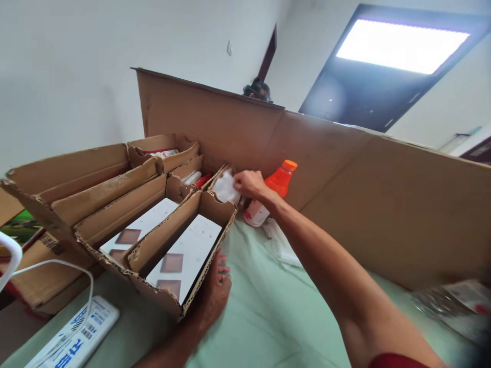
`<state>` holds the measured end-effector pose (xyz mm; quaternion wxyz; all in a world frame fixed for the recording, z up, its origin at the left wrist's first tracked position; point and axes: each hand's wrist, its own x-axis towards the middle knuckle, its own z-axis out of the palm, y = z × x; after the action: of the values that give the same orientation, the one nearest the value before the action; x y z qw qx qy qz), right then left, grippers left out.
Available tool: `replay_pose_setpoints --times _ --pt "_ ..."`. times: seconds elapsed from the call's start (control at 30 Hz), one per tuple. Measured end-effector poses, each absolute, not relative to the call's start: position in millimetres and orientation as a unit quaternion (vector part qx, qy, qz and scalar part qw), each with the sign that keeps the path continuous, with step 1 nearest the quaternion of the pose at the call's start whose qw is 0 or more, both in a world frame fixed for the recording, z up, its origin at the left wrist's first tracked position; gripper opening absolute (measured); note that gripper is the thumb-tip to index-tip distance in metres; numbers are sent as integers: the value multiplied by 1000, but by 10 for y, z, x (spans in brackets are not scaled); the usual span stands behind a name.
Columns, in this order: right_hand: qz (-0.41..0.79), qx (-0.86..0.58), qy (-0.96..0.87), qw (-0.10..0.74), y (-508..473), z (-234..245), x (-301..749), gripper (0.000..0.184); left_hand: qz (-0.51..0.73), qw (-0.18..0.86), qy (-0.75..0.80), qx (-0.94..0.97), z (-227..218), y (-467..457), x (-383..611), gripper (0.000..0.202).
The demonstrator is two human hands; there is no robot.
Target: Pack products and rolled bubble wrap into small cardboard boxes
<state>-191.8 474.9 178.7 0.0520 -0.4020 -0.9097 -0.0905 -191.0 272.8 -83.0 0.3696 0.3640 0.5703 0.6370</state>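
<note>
A divided cardboard box (146,248) sits tilted in front of me. White cartons printed with brown squares lie in its two near compartments; one is the right-hand carton (192,245). My right hand (250,184) reaches to the far right compartment, fingers closed at the edge of a soft white crumpled bundle (225,187); its exact kind is unclear. Below the box's right side is my left hand (217,289), against the cardboard with its fingers loosely apart. An orange-capped bottle (282,179) stands just behind my right wrist, partly covered by it.
A tall cardboard panel (383,204) stands behind the green cloth (268,306). A clear plastic bag (282,245) lies near the bottle, another plastic package (452,304) at right. A white power strip (76,332) with a cable is at lower left. A person's head (259,89) shows beyond the panel.
</note>
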Motion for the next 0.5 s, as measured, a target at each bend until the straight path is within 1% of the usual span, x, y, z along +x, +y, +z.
replay_pose_setpoints --times 0.03,0.07,0.13,0.17,0.2,0.23,0.3,0.37,0.43,0.5 --pt "-97 -414 -901 86 4704 1843 -1744 21 636 371 569 366 -819 2714 -1911 64" --pt "-103 -422 -890 138 4653 1891 -1532 26 637 371 566 369 -806 2696 -1911 63" --pt "-107 -422 -854 284 4545 1924 -1017 30 641 361 562 376 -780 2658 -1909 62" --pt "-103 -417 -826 364 4498 1894 -735 28 645 356 560 379 -769 2642 -1906 61" --pt "-99 -421 -797 421 4460 1830 -452 28 647 352 558 381 -760 2630 -1902 60" --pt "-100 -439 -775 443 4436 1734 -184 28 649 351 557 381 -754 2622 -1897 60" --pt "-102 -495 -753 421 4437 1473 266 28 650 352 556 379 -750 2618 -1887 59" --pt "-99 -552 -745 361 4492 1190 562 26 648 354 557 380 -755 2625 -1880 59" --pt "-85 -587 -745 306 4569 970 718 24 646 355 558 382 -762 2633 -1881 59" --pt "-63 -600 -749 274 4637 863 772 23 644 355 560 382 -764 2635 -1885 59"
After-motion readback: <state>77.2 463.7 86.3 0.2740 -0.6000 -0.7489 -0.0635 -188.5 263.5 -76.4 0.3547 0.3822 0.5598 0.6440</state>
